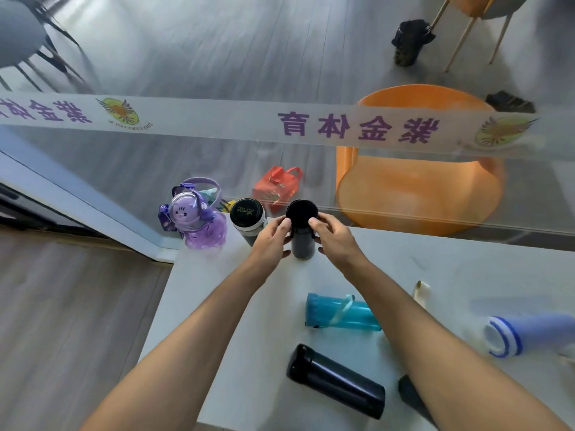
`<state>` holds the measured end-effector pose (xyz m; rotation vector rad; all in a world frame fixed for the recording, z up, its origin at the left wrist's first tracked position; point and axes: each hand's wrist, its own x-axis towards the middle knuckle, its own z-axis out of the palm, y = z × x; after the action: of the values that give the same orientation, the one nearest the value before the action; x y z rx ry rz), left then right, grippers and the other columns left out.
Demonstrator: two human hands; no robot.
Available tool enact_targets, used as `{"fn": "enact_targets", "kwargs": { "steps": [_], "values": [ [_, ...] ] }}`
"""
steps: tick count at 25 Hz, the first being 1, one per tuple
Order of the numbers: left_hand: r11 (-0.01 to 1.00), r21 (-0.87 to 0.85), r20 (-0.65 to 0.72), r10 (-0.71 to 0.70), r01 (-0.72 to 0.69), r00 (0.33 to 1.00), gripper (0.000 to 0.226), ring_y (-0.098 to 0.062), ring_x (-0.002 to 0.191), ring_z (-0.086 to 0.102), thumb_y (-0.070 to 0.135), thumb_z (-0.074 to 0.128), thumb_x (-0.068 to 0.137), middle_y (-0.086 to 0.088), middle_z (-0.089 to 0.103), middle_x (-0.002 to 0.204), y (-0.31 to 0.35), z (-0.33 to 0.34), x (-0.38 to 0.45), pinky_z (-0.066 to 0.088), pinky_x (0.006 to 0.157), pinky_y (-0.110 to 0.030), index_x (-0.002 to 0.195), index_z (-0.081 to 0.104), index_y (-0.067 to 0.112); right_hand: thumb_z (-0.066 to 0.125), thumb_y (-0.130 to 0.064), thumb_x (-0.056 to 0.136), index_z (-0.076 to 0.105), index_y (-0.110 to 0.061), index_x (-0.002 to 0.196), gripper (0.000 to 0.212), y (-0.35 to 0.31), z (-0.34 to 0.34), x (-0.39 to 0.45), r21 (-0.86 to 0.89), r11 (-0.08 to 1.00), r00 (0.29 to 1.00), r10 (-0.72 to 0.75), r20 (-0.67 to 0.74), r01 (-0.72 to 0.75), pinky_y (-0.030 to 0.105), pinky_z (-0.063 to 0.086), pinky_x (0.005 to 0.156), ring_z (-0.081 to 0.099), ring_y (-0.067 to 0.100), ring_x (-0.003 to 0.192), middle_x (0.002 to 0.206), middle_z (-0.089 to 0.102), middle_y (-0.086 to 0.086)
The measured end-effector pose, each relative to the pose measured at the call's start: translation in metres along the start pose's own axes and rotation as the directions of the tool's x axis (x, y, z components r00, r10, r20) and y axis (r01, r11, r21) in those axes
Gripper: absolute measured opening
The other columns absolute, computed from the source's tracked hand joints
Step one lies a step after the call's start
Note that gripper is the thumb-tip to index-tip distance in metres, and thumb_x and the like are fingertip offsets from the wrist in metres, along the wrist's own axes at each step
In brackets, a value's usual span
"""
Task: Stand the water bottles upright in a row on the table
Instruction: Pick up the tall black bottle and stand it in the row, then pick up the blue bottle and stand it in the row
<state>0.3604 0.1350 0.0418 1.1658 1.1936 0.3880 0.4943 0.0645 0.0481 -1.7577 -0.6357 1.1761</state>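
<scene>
White table (217,306) sits right against a glass wall, and through the glass I can see an orange chair (420,169) and a red bag (275,186) on the grey floor. At the far edge of the table stand three bottles in a row: a purple bottle (199,220) (it has a cat face), a grey bottle (249,220) with a black lid, and a dark bottle (301,231). My left hand (273,241) and my right hand (334,234) both curl around the dark bottle, one on each side, fingers touching it. Closer to me, a blue bottle (342,312), a black bottle (336,381) and a white and blue bottle (522,334) lie flat on the table.
</scene>
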Motion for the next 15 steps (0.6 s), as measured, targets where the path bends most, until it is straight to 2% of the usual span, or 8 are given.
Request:
{"fn": "enact_targets", "kwargs": {
  "steps": [4,9,13,15],
  "values": [
    [1.000,0.007,-0.006,0.003,-0.003,1.000,0.041,-0.025,0.127,0.055,0.039,0.042,0.102,-0.005,0.057,0.139,0.001,-0.002,0.002,0.048,0.103,-0.048,0.138,0.049,0.021,0.049,-0.042,0.100,0.048,-0.021,0.141,0.046,0.001,0.002,0.000,-0.030,1.000,1.000,-0.001,-0.003,0.001,0.037,0.052,0.100,0.056,0.025,0.126,0.139,0.057,0.005],
    [1.000,0.007,0.025,-0.031,0.031,0.999,0.044,-0.028,0.129,0.052,0.041,0.042,0.102,-0.004,0.052,0.143,0.003,-0.003,-0.001,0.047,0.104,-0.050,0.142,0.045,0.024,0.047,-0.046,0.100,0.046,-0.023,0.142,0.048,-0.001,0.007,-0.006,-0.050,0.999,1.000,0.014,-0.014,-0.015,0.039,0.051,0.101,0.055,0.027,0.129,0.143,0.056,0.006],
    [0.999,-0.008,-0.004,-0.032,0.032,0.999,0.047,-0.029,0.119,0.056,0.041,0.044,0.101,-0.002,0.051,0.140,0.008,-0.003,-0.006,0.054,0.095,-0.045,0.145,0.043,0.022,0.043,-0.047,0.101,0.040,-0.021,0.149,0.054,-0.009,0.006,-0.015,-0.055,0.997,0.998,0.059,-0.028,-0.060,0.043,0.047,0.108,0.051,0.027,0.134,0.148,0.051,0.007],
    [0.999,-0.011,-0.061,-0.034,0.034,0.998,0.046,-0.027,0.113,0.058,0.041,0.043,0.101,-0.003,0.052,0.135,0.002,-0.005,-0.011,0.056,0.088,-0.040,0.142,0.044,0.021,0.044,-0.046,0.101,0.037,-0.018,0.151,0.057,-0.009,0.006,-0.027,-0.076,0.996,0.995,0.048,-0.088,-0.055,0.036,0.047,0.104,0.050,0.026,0.134,0.150,0.049,0.007]
  ]
}}
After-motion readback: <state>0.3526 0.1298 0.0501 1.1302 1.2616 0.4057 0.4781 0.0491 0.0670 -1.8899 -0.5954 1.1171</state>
